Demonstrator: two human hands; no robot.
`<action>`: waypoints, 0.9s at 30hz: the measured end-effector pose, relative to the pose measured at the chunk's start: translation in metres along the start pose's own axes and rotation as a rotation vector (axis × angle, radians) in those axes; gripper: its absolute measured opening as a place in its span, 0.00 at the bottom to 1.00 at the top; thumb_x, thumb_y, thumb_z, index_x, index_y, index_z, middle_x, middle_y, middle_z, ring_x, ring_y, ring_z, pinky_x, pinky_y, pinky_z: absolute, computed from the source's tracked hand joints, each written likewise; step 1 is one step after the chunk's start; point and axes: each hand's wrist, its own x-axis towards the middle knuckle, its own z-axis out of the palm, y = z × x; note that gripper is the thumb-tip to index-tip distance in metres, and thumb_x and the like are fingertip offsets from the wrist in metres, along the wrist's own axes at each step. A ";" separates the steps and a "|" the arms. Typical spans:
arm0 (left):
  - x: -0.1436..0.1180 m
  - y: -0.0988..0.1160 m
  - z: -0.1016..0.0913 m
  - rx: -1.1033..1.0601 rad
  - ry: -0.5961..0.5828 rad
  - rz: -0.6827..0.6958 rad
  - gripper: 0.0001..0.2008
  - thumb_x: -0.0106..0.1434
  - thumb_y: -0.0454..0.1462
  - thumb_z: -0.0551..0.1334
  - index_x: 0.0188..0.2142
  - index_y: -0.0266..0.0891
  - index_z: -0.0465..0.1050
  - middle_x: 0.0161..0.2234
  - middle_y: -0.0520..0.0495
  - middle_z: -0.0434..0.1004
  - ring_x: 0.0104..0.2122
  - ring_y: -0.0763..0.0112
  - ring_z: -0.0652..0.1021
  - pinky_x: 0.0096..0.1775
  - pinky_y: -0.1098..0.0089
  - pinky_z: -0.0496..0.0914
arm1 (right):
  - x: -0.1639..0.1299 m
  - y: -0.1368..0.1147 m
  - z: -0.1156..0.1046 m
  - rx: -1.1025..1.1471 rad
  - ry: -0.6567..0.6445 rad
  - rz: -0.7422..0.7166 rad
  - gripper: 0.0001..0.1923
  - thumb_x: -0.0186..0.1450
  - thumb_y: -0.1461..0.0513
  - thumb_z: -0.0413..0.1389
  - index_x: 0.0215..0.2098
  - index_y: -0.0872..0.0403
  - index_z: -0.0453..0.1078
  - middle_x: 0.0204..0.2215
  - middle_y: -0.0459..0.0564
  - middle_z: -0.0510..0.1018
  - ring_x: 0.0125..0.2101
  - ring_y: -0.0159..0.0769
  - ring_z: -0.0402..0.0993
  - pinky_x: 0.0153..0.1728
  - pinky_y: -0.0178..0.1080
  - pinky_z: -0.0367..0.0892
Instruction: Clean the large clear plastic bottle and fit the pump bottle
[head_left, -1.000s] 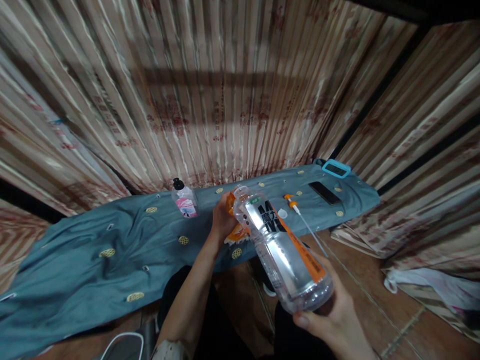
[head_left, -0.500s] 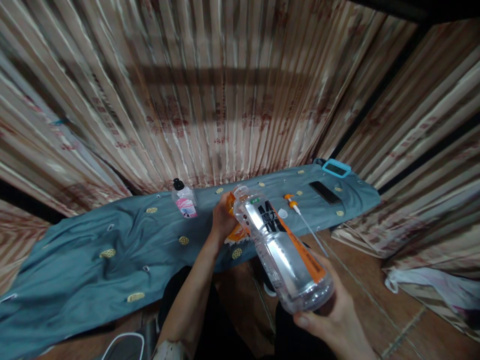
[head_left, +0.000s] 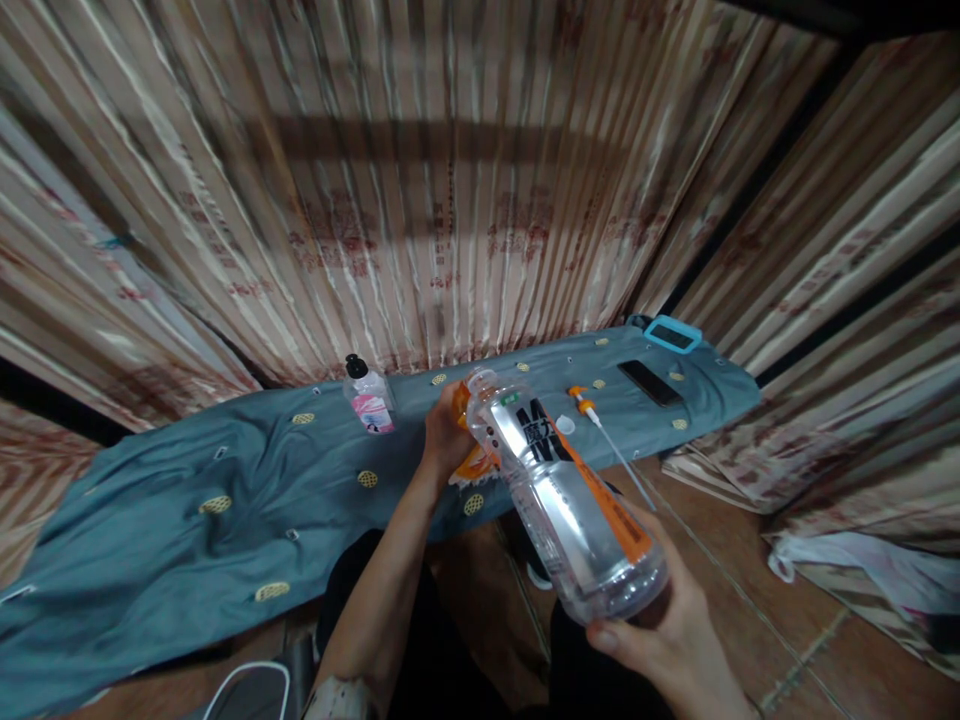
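Observation:
My right hand (head_left: 664, 620) is closed round the base of a large clear plastic drink bottle (head_left: 562, 500) with a silver and orange label. The bottle slants, its uncapped neck pointing up-left in view, close to my left hand (head_left: 448, 428). That hand's fingers are wrapped round an orange bottle (head_left: 477, 466), which the clear bottle and the fingers largely hide. Whether the two mouths touch I cannot tell. An orange and white pump head (head_left: 584, 402) with a long tube lies to the right. Beside it is a small white disc (head_left: 565, 426), perhaps a cap.
Patterned blue-green cloth (head_left: 330, 460) covers the long, low surface. A clear bottle with a black top and pink label (head_left: 370, 397) stands left. At right lie a dark phone (head_left: 651, 384) and a blue-framed clock-like device (head_left: 673, 335). Striped curtains (head_left: 450, 200) hang behind.
Hardly anything differs. Both hands and the slanted clear bottle keep nearly the same position, and the things on the cloth stay put.

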 end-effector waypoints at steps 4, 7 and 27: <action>0.000 0.000 0.000 -0.001 -0.007 -0.005 0.20 0.56 0.38 0.68 0.48 0.39 0.71 0.46 0.42 0.83 0.45 0.55 0.83 0.47 0.60 0.76 | 0.000 -0.005 0.003 0.017 0.036 -0.008 0.46 0.45 0.50 0.77 0.59 0.50 0.68 0.51 0.53 0.83 0.49 0.47 0.83 0.47 0.35 0.77; 0.000 0.000 0.001 -0.002 -0.011 -0.004 0.20 0.56 0.38 0.67 0.48 0.38 0.71 0.46 0.41 0.83 0.45 0.55 0.83 0.47 0.60 0.76 | -0.001 -0.004 0.004 0.027 0.062 -0.021 0.47 0.45 0.49 0.77 0.59 0.50 0.68 0.51 0.52 0.83 0.50 0.46 0.82 0.48 0.34 0.76; -0.001 -0.001 0.001 -0.040 -0.007 0.006 0.20 0.56 0.38 0.67 0.49 0.38 0.71 0.44 0.43 0.83 0.44 0.56 0.83 0.47 0.61 0.76 | -0.001 0.003 -0.007 0.019 -0.046 -0.024 0.45 0.48 0.55 0.77 0.61 0.45 0.65 0.53 0.46 0.82 0.52 0.40 0.81 0.50 0.29 0.74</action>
